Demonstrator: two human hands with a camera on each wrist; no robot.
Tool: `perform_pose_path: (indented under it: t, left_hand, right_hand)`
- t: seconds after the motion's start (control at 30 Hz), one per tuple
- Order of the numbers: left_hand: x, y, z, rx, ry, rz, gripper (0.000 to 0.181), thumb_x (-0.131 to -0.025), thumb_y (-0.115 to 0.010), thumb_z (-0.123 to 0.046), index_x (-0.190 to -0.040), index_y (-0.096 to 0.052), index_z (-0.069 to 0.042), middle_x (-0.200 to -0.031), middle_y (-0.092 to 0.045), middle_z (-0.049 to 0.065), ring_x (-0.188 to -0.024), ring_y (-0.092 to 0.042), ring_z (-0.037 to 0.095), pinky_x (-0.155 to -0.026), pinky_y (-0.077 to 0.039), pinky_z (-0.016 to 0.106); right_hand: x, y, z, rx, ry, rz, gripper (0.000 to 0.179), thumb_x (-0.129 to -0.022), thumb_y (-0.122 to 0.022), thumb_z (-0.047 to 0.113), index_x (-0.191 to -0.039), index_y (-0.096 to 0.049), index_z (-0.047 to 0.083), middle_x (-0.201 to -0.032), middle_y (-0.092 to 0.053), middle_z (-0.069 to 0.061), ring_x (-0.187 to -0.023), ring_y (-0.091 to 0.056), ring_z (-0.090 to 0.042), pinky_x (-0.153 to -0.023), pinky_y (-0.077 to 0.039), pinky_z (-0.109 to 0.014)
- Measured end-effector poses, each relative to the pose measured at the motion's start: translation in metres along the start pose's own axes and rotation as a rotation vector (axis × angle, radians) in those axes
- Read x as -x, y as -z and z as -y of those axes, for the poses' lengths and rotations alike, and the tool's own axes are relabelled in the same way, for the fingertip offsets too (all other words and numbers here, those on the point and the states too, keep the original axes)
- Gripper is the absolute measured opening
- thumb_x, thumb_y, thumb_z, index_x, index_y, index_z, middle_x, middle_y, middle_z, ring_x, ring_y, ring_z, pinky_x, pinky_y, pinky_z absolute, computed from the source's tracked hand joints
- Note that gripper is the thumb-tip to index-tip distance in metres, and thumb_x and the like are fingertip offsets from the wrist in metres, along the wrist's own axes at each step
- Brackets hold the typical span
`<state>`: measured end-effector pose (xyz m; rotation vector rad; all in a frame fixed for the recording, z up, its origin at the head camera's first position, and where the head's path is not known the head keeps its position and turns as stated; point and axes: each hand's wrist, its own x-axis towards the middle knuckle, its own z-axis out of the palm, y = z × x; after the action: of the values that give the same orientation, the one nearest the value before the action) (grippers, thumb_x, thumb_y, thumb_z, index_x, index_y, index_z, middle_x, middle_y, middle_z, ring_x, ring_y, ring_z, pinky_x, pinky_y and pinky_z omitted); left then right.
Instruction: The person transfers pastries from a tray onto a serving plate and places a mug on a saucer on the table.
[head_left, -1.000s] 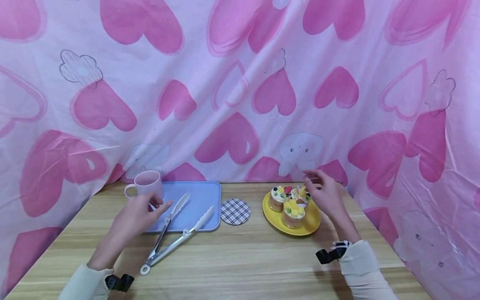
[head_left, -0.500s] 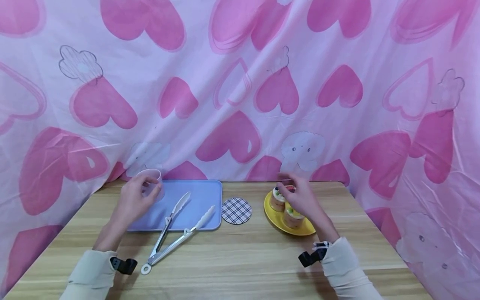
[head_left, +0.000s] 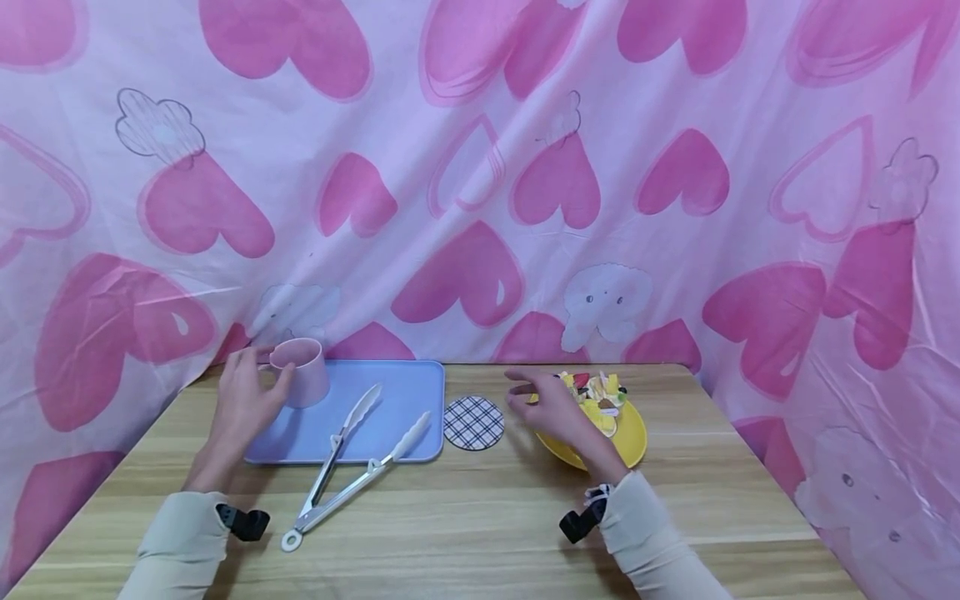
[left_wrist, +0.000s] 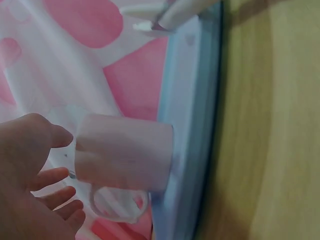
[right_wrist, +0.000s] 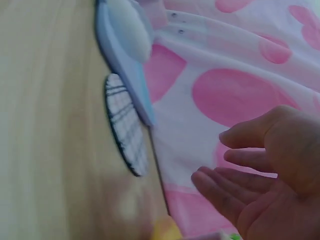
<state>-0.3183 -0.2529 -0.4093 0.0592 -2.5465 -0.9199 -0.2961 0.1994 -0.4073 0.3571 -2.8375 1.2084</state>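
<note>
A pink mug (head_left: 309,382) stands upright on the left part of the blue tray (head_left: 296,437). My left hand (head_left: 246,398) is beside the mug's rim with fingers spread, holding nothing; in the left wrist view a gap shows between the fingertips and the mug (left_wrist: 122,152), its handle (left_wrist: 117,215) on the fingers' side. Right of the tray lies a round plaid coaster (head_left: 474,422). Between it and a yellow plate (head_left: 636,440) my right hand (head_left: 553,408) hovers, fingers loosely extended and nothing held. It partly hides the fruit-topped dessert cups (head_left: 600,414) on that plate.
Metal tongs (head_left: 369,474) with white tips lie spread, tips over the tray and ring end on the wooden table (head_left: 450,533). Behind the table hangs a pink heart-patterned cloth (head_left: 457,275).
My right hand has moved left, from the far side of the plate toward the coaster. My left hand has passed over the mug to its left side, and the mug stays put.
</note>
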Motion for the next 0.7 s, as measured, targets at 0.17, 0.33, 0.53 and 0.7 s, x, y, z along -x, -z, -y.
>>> perform_pose_path:
  t: [0.17,0.33,0.53,0.7]
  left_hand:
    - [0.002,0.001,0.01,-0.008,0.027,0.071,0.065,-0.101,-0.056,-0.038,-0.144,-0.038,0.007,-0.144,-0.039,0.032,-0.13,-0.038,0.05,-0.102,-0.039,0.067]
    - [0.001,0.0,0.016,0.005,0.028,0.108,0.067,-0.103,-0.05,-0.042,-0.148,-0.035,0.005,-0.144,-0.041,0.033,-0.125,-0.044,0.049,-0.101,-0.041,0.066]
    - [0.0,-0.001,0.029,0.074,-0.103,-0.008,0.04,-0.105,-0.042,-0.015,-0.136,-0.048,0.01,-0.127,-0.052,0.034,-0.108,-0.051,0.046,-0.093,-0.04,0.062]
    - [-0.002,-0.003,0.036,0.099,-0.111,-0.027,0.036,-0.105,-0.042,-0.01,-0.133,-0.051,0.01,-0.126,-0.053,0.034,-0.113,-0.051,0.047,-0.094,-0.041,0.062]
  right_hand:
    - [0.0,-0.015,-0.002,0.058,0.046,0.094,0.047,-0.097,-0.067,0.018,-0.142,-0.054,0.016,-0.143,-0.057,-0.008,-0.12,-0.064,-0.026,-0.091,-0.057,-0.039]
    - [0.0,-0.023,-0.007,0.065,0.075,0.106,0.047,-0.096,-0.068,0.016,-0.14,-0.056,0.01,-0.139,-0.059,-0.01,-0.117,-0.064,-0.028,-0.09,-0.057,-0.039]
    - [-0.003,-0.031,-0.013,0.081,0.108,0.118,0.047,-0.093,-0.071,0.011,-0.137,-0.057,0.001,-0.132,-0.062,-0.017,-0.112,-0.066,-0.031,-0.092,-0.056,-0.041]
    - [-0.004,-0.036,-0.016,0.096,0.101,0.13,0.045,-0.092,-0.071,0.011,-0.134,-0.059,0.001,-0.125,-0.064,-0.018,-0.109,-0.066,-0.03,-0.091,-0.056,-0.042]
